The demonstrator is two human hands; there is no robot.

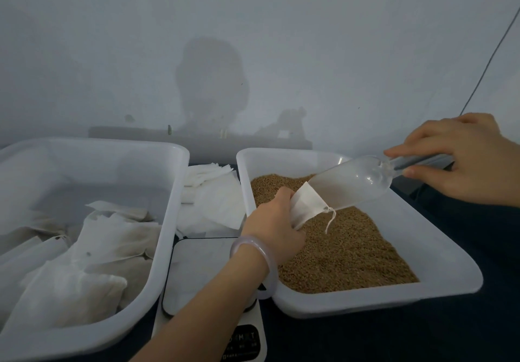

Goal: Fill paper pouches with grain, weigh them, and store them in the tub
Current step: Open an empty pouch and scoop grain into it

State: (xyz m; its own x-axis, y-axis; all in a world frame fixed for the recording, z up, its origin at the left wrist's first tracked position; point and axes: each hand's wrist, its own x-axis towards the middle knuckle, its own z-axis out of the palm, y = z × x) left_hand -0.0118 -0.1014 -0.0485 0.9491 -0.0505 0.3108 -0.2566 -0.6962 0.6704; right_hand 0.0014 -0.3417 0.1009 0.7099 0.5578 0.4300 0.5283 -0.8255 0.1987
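Observation:
My left hand (274,221) grips a small white paper pouch (306,205) over the brown grain (346,246) in the right tray (439,252); a drawstring hangs from the pouch's mouth. My right hand (461,159) holds the handle of a clear plastic scoop (354,181), tilted down with its lip at the pouch's opening. The scoop looks empty. To the left, a white tub (168,221) holds several filled pouches (92,252). A scale (202,268) lies between tub and tray, partly under my left forearm.
A stack of empty white pouches (213,201) lies behind the scale, between the tub and the tray. A grey wall rises close behind everything. Dark table surface (464,319) shows to the right and in front of the tray.

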